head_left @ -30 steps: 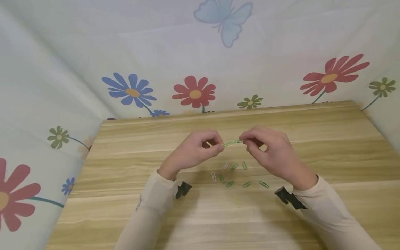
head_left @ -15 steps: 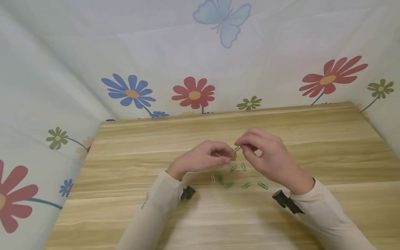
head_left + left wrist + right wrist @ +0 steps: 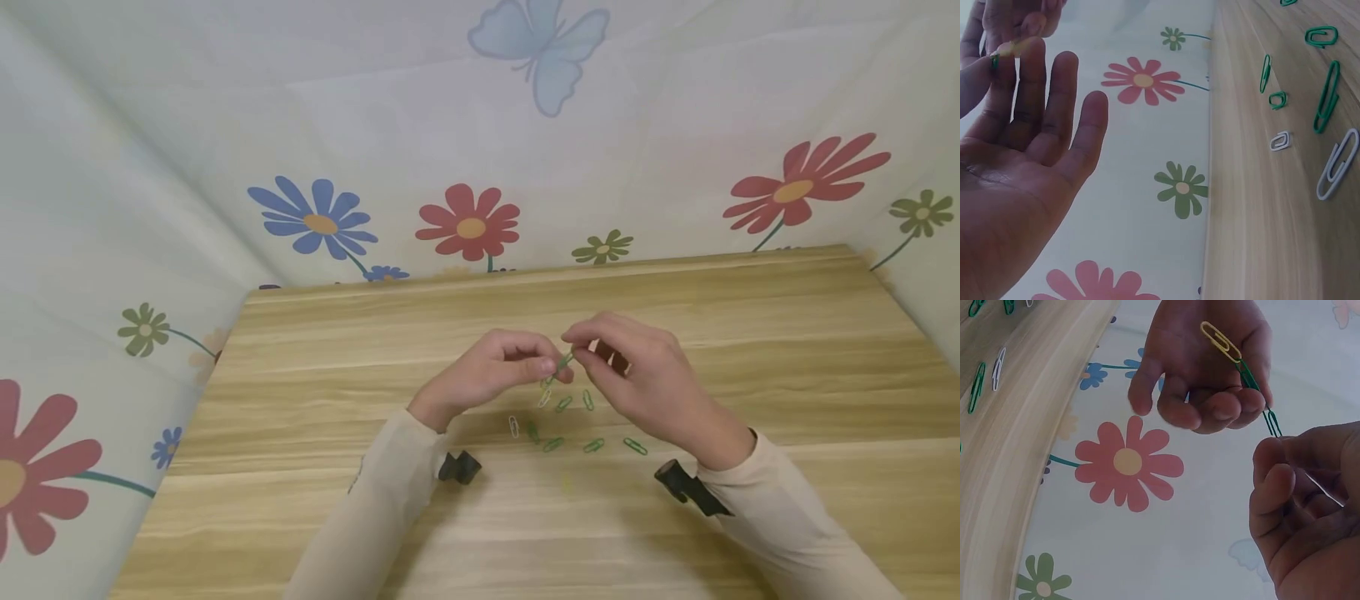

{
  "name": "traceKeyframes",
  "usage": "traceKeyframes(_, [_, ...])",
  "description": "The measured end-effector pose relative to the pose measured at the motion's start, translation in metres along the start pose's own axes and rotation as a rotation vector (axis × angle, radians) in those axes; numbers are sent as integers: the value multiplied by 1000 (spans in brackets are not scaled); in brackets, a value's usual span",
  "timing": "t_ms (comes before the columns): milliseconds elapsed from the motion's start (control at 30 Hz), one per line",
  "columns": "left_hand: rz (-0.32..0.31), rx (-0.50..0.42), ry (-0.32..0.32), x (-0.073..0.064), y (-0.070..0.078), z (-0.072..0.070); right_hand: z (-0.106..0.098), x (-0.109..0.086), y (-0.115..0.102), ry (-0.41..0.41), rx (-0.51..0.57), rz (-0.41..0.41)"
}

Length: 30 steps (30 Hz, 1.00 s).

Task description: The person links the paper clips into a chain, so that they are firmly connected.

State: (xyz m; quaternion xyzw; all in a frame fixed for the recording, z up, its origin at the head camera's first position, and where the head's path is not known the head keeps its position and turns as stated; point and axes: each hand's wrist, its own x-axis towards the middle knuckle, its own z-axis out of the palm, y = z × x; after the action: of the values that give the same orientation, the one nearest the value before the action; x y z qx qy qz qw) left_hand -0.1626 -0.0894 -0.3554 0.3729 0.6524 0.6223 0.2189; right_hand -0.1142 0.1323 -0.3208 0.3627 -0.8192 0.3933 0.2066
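Green wire spans the narrow gap between the hands: a short chain of a yellow clip [image 3: 1221, 344] linked to a near green clip [image 3: 1249, 375], then a far green clip [image 3: 1271, 419], is held above the counter [image 3: 315, 433]. A second ago the hands were further apart with the chain almost level; now they are close and it slants. That seems to bring the green links within easy fingertip reach, for close work. The left hand [image 3: 491, 379] has its grip pinched on the near green clip, the right hand [image 3: 648, 375] on the far one. A pale wire [image 3: 1324, 487] shows under the right fingers; whose it is, I cannot tell. The loose clips [image 3: 594, 446] below look unmoved. No brand or label is legible; the small mark [image 3: 356, 475] on the left sleeve is too small to read.
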Motion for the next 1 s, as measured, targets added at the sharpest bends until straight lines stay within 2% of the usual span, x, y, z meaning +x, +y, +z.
traceKeyframes(133, [-12,20,45,-3,5,-3,0,0,5,11,8,35])
traceKeyframes(233, [-18,11,90,-6,9,-7,3,0,16,-38,-9,141])
traceKeyframes(300, [-20,-10,127,-7,12,-9,9,0,25,-127,-24,231])
traceKeyframes(367, [-15,-26,160,-9,15,-10,18,-1,35,-251,-37,309])
traceKeyframes(467, [2,-34,196,-10,19,-11,36,-4,45,-433,-51,359])
traceKeyframes(533, [8,-34,208,-11,20,-12,48,-8,50,-519,-64,364])
traceKeyframes(633, [14,-42,223,-12,20,-13,61,-13,53,-576,-103,346])
traceKeyframes(800, [26,-63,236,-12,20,-14,67,-17,53,-602,-176,301])
traceKeyframes(1000, [41,-57,222,-9,16,-14,70,-20,50,-616,-213,234])
